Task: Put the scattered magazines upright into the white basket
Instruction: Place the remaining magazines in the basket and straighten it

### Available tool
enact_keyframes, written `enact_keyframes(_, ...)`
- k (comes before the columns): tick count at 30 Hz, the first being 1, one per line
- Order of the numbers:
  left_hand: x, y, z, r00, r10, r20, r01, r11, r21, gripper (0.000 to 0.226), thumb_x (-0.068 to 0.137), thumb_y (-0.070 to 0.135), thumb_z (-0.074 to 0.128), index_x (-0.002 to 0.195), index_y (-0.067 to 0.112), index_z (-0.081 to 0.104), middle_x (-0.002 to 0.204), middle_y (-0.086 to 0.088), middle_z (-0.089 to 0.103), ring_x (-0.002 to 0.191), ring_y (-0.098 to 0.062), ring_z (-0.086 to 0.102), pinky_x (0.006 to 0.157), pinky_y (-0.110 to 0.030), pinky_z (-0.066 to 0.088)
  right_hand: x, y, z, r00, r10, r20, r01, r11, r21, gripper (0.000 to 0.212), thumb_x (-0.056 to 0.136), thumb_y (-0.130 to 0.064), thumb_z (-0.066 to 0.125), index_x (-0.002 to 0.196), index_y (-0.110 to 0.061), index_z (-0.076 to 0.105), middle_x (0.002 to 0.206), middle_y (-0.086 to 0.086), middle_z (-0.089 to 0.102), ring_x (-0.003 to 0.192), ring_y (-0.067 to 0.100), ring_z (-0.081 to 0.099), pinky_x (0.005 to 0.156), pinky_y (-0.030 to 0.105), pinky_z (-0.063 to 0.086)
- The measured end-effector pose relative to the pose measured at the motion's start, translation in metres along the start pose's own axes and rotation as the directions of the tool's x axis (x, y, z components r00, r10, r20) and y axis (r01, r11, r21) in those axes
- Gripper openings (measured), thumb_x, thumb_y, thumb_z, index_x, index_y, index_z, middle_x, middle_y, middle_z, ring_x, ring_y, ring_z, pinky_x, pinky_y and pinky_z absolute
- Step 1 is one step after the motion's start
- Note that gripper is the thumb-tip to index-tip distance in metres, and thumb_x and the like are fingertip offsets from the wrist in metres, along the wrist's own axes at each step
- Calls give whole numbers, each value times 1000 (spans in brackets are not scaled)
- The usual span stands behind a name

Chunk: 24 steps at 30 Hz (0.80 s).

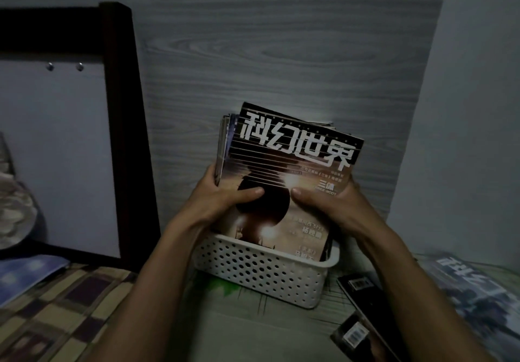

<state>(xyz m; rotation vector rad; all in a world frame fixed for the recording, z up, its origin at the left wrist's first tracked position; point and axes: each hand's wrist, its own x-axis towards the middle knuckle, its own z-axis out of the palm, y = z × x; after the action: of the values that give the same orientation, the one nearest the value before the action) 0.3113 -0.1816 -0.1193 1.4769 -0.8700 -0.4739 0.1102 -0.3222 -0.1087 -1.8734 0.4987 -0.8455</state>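
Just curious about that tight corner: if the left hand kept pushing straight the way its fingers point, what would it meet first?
The left hand already grips the magazine stack in the white basket. Past the magazines, it would probably meet the wood-grain wall panel first, though depth is unclear.

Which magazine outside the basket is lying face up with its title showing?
The blue-grey magazine at far right, lying flat with white title characters showing. The two black ones beside it show only barcodes.
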Motion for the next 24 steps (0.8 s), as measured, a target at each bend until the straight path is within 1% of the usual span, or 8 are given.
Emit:
enact_keyframes(3, 0, 0, 1, 1000, 21, 0, -21, 1000, -5, 83, 23, 60, 92, 92, 65, 47, 100, 21, 58, 93, -8, 60, 71, -27, 49, -5, 3, 5, 997, 16, 77, -26, 992, 127, 69, 53, -50, 85, 113, -24, 67, 99, -7, 77, 89, 10, 73, 63, 15, 56)
enact_keyframes(7, 0, -3, -2, 996, 84, -39, -86, 995, -48, 69, 26, 55, 93, 85, 64, 60, 90, 20, 73, 88, -9, 70, 72, -27, 54, -8, 4, 11, 1000, -19, -14, 21, 982, 187, 74, 52, -41, 89, 117, -16, 63, 98, -2, 78, 85, 13, 75, 63, 19, 57)
enact_keyframes(10, -3, -2, -7, 981, 187, -50, -190, 978, -82, 66, 35, 54, 93, 93, 62, 62, 98, 29, 71, 88, 0, 70, 72, -24, 56, -7, -4, 13, 993, -82, -82, 93, 985, 144, 87, 49, -46, 91, 123, -18, 57, 107, 2, 74, 92, 14, 73, 73, 29, 60)
enact_keyframes(14, -6, -3, -7, 942, 313, -120, -329, 934, -139, 70, 42, 49, 93, 104, 54, 61, 110, 17, 73, 100, -7, 70, 78, -26, 58, -9, -10, 17, 966, -195, -172, 221, 964, 145, 89, 51, -42, 91, 128, -23, 52, 114, -2, 72, 97, 8, 71, 73, 21, 59)
enact_keyframes(16, -6, -3, -3, 946, 311, -93, -323, 929, -180, 70, 44, 45, 94, 106, 50, 62, 111, 13, 73, 101, -9, 70, 79, -26, 58, -7, -7, 21, 971, -182, -152, 208, 962, 176, 85, 54, -40, 90, 128, -19, 54, 114, 1, 73, 100, 14, 72, 78, 31, 61)
enact_keyframes(18, -6, 0, 2, 959, 276, -64, -283, 940, -188, 66, 43, 50, 93, 102, 53, 63, 108, 19, 73, 97, -3, 70, 74, -20, 57, -6, -4, 22, 983, -148, -111, 170, 960, 221, 84, 55, -39, 90, 128, -18, 55, 113, 4, 73, 100, 20, 72, 82, 39, 61)
enact_keyframes(21, -3, 2, 6, 967, 254, -16, -254, 957, -139, 71, 43, 56, 90, 105, 56, 58, 106, 29, 69, 95, 8, 65, 77, -19, 51, -3, -5, 16, 986, -147, -74, 160, 956, 246, 94, 55, -34, 92, 135, -29, 43, 117, 0, 71, 100, 17, 72, 75, 31, 60)
enact_keyframes(24, -2, -2, 9, 972, 231, -31, -234, 965, -121, 86, 42, 54, 91, 119, 47, 53, 111, 24, 68, 101, 2, 64, 83, -25, 49, 0, -6, 14, 985, -159, -60, 168, 965, 201, 100, 56, -35, 92, 139, -34, 37, 120, -2, 68, 99, 11, 71, 70, 21, 58)
